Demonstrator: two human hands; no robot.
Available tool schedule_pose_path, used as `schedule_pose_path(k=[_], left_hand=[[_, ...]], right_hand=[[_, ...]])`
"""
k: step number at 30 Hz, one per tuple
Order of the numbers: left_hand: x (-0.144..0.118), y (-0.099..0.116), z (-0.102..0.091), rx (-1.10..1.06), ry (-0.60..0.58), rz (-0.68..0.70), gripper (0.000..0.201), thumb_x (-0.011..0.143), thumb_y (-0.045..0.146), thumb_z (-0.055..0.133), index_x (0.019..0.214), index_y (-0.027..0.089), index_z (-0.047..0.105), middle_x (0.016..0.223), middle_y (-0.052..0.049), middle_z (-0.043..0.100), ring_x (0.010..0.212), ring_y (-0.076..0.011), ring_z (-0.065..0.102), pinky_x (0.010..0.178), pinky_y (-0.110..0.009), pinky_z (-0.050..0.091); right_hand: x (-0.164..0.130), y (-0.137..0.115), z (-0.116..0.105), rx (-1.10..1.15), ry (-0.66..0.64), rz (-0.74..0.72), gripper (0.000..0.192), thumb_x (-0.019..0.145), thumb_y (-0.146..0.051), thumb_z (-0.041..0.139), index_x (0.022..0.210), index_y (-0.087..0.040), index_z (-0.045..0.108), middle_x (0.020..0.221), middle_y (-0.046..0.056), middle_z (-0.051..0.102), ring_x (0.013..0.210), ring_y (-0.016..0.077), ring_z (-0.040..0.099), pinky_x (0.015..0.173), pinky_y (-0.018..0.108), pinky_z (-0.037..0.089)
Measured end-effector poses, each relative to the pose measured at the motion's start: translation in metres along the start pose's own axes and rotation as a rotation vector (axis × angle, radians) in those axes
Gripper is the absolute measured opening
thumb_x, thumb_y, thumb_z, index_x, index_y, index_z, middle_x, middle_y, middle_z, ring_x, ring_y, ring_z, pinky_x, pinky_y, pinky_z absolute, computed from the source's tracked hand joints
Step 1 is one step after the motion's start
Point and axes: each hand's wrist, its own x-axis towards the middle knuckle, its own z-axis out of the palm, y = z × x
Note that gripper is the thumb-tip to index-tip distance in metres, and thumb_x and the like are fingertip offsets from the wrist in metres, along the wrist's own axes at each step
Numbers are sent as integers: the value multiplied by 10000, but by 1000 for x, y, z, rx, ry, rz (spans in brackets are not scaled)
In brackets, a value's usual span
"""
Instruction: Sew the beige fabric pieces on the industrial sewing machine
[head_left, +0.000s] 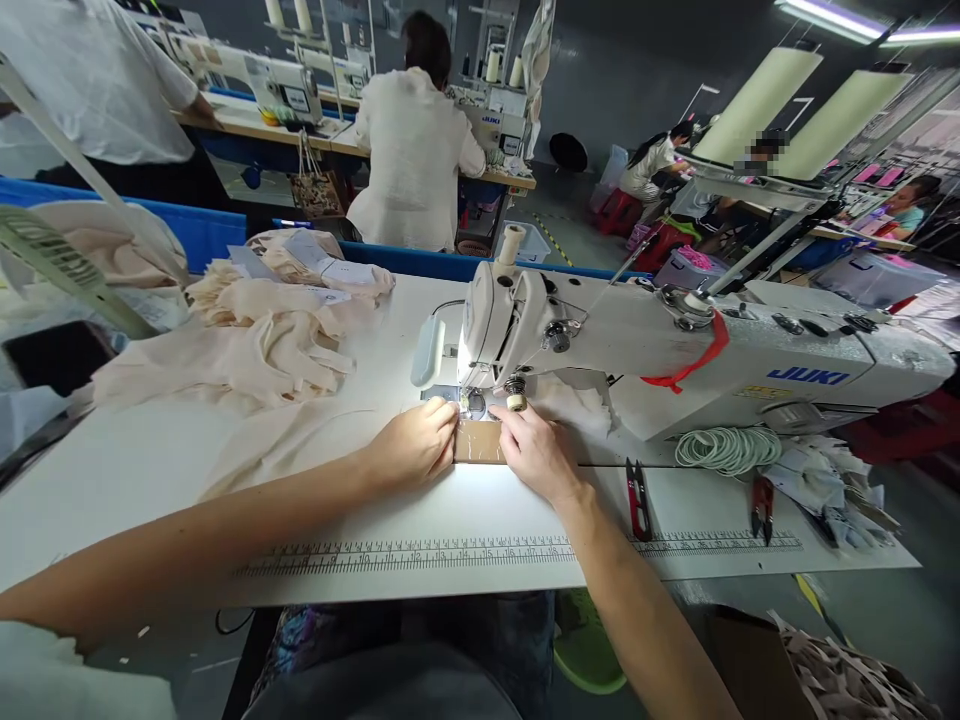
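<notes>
The cream fabric [300, 440] was pinned flat beneath the left hand [416, 445] and right hand [536, 450] at the sewing machine [675, 360] needle, fingers pressed down rather than gripping; even feeding was judged advisable.

tan fabric piece [478, 441] | flat on table | under needle | between both hands

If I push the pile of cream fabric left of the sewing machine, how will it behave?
The cream fabric pile looks thin and creased, so it would probably bunch rather than slide whole. Lifted, it would likely hang limp. It seems light for its bulk.
</notes>
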Motion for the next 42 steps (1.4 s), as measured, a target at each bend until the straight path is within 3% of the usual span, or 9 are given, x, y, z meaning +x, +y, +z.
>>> schedule_pose_path(k=[7,13,18,24,30,37,42], left_hand=[[-1,0,0,-47,38,-11,380,976,178,323,1044,48,673,1074,-209,637,929,-287,564,806,-440,557],[0,-1,-3,-14,72,35,352,970,160,347,966,54,682,1051,-196,641,879,-273,547,771,-400,540],[2,-2,-3,-6,65,27,323,965,162,369,924,91,682,979,-168,637,825,-260,537,733,-392,521],[3,-2,-2,20,38,35,312,950,160,380,915,94,683,999,-172,645,845,-264,549,737,-389,519],[7,-7,-2,-25,81,44,318,954,167,387,921,99,696,987,-175,650,816,-261,548,734,-398,520],[10,-4,-1,53,9,-24,340,955,172,362,913,104,692,1051,-179,660,851,-283,555,698,-410,528],[9,-12,-1,-113,17,-77,316,947,184,398,1050,112,687,1136,-170,666,953,-282,602,802,-417,537]], right_hand=[[0,-2,4,82,8,21,337,958,-165,409,1133,-185,696,954,89,693,751,188,637,650,283,472],[13,0,2,374,76,165,317,1017,-337,394,888,-181,638,825,70,690,767,178,636,686,259,452],[30,9,-2,409,28,252,303,972,-291,428,685,-229,503,684,32,650,714,182,622,687,264,438],[22,0,0,530,62,273,397,1005,-384,360,641,-238,420,651,25,614,683,167,602,678,256,419],[16,-7,1,526,57,238,443,1019,-462,334,662,-231,460,624,10,585,614,143,551,631,241,386],[19,-3,8,441,88,317,429,1023,-425,352,714,-219,566,575,7,587,575,141,555,612,239,370],[13,1,11,333,113,239,480,1035,-436,364,691,-201,602,616,43,641,599,151,582,594,253,338]])
